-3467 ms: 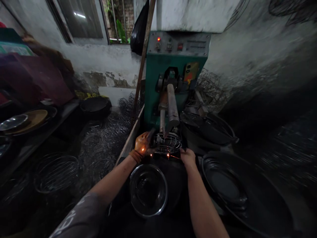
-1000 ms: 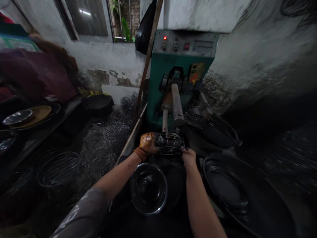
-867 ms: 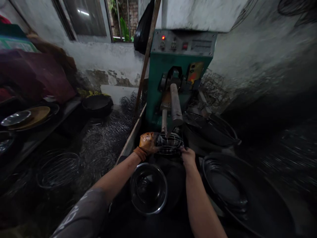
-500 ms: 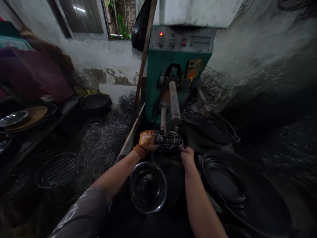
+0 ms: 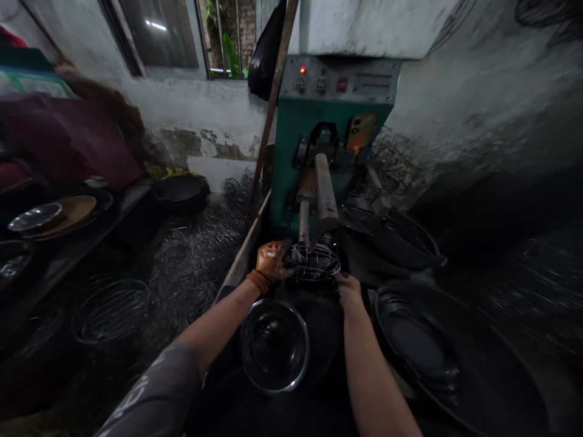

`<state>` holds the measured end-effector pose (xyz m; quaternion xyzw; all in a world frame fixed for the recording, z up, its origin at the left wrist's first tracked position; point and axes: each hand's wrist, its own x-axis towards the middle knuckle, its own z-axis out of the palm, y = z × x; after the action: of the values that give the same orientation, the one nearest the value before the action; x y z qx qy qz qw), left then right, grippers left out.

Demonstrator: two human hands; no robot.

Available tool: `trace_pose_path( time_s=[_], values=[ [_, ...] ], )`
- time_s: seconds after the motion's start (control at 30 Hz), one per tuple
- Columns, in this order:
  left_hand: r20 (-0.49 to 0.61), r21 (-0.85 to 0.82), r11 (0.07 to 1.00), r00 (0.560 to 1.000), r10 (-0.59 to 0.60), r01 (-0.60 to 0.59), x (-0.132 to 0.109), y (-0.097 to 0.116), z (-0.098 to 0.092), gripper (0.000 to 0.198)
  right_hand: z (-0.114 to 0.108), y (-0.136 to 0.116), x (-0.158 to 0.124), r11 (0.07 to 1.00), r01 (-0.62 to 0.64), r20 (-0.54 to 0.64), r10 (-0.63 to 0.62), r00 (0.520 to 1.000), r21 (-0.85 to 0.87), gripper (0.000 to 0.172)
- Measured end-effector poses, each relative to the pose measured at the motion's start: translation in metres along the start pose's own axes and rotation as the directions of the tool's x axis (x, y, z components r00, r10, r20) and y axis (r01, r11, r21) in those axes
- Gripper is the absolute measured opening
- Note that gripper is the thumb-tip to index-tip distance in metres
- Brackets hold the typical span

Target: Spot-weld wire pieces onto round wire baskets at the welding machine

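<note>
A small round wire basket (image 5: 313, 262) sits under the two metal arms of a green welding machine (image 5: 334, 130). My left hand (image 5: 269, 261), in an orange glove, grips the basket's left side. On the basket's near right rim, my bare right hand (image 5: 348, 286) is closed. The upper arm (image 5: 325, 193) and the thinner lower rod (image 5: 303, 221) meet the wires at the basket's top. A red lamp (image 5: 301, 70) glows on the machine's panel.
A shiny steel bowl (image 5: 274, 345) lies just below my hands. Stacked dark pans (image 5: 416, 340) fill the right side. Wire baskets (image 5: 108, 309) and tangled wire lie at the left. A wooden pole (image 5: 272, 103) leans beside the machine. Plates (image 5: 54, 215) rest on a left shelf.
The sparks seen 3.5 s ago at the basket's near edge are gone. The basket has shifted slightly under the arms while both hands kept their hold.
</note>
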<state>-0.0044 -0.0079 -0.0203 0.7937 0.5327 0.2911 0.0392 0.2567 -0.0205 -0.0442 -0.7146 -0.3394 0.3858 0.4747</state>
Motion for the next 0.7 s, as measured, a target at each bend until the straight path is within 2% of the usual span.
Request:
trace_pose_path(
  time_s=[0.33, 0.43, 0.5, 0.57, 0.63, 0.7],
  values=[
    [0.037, 0.027, 1.0, 0.999, 0.008, -0.009, 0.008, 0.007, -0.001, 0.089, 0.003, -0.005, -0.001, 0.99, -0.107, -0.002, 0.108, 0.994, 0.094, 0.042],
    [-0.031, -0.041, 0.999, 1.0, -0.001, -0.001, -0.003, 0.004, -0.005, 0.1, -0.003, -0.002, -0.005, 0.99, -0.123, 0.003, 0.123, 0.992, 0.068, 0.043],
    [-0.097, -0.093, 0.995, 0.994, -0.053, 0.044, -0.025, -0.006, -0.008, 0.105, -0.011, 0.002, -0.01, 0.988, -0.145, -0.027, 0.147, 0.989, 0.054, 0.041],
    [-0.128, -0.158, 0.976, 0.977, -0.168, 0.147, -0.059, -0.021, -0.011, 0.1, -0.022, 0.007, -0.014, 0.98, -0.184, -0.078, 0.19, 0.979, 0.079, 0.034],
    [-0.133, -0.254, 0.917, 0.928, -0.348, 0.308, -0.1, -0.036, -0.012, 0.084, -0.03, 0.008, -0.017, 0.965, -0.222, -0.111, 0.238, 0.965, 0.138, 0.026],
    [-0.123, -0.388, 0.814, 0.851, -0.51, 0.432, -0.139, -0.045, -0.011, 0.057, -0.033, 0.006, -0.019, 0.959, -0.226, -0.103, 0.245, 0.964, 0.172, 0.023]
  ],
)
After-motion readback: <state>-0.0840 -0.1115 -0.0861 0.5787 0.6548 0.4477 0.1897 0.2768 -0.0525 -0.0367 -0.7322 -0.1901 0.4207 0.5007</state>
